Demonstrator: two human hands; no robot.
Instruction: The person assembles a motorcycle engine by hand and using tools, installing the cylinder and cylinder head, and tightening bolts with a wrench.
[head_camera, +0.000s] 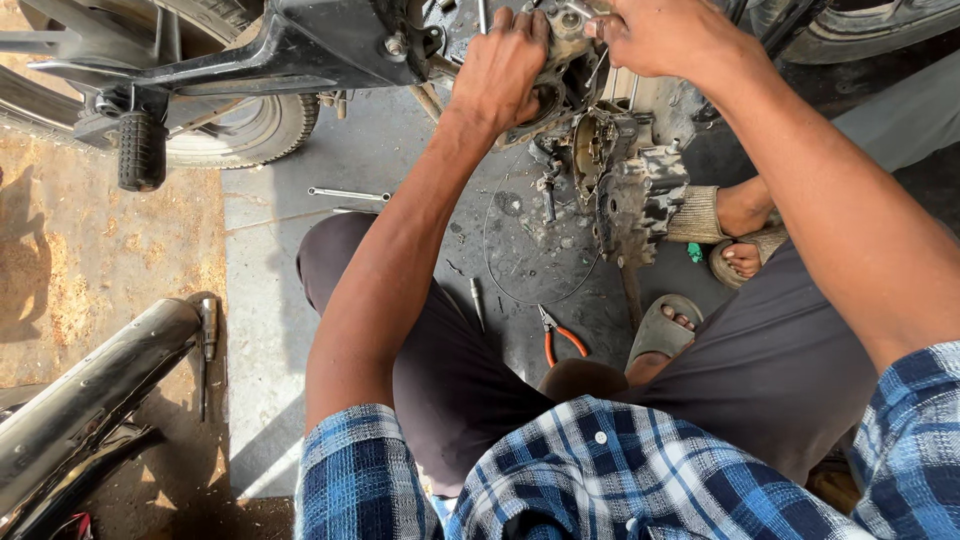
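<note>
1 plaid shirt (600, 470) | 1 pliers (560, 338) | left hand (500, 70), right hand (665, 35) both gripping 1 engine casing (565, 60)

Blue and white checked shirt (600, 470), dark grey trousers (770, 370). Orange handles on pliers (560, 335), grey sandal (660, 330). Grimy grey engine case (630, 190), black footpeg rubber (140, 150).
</note>
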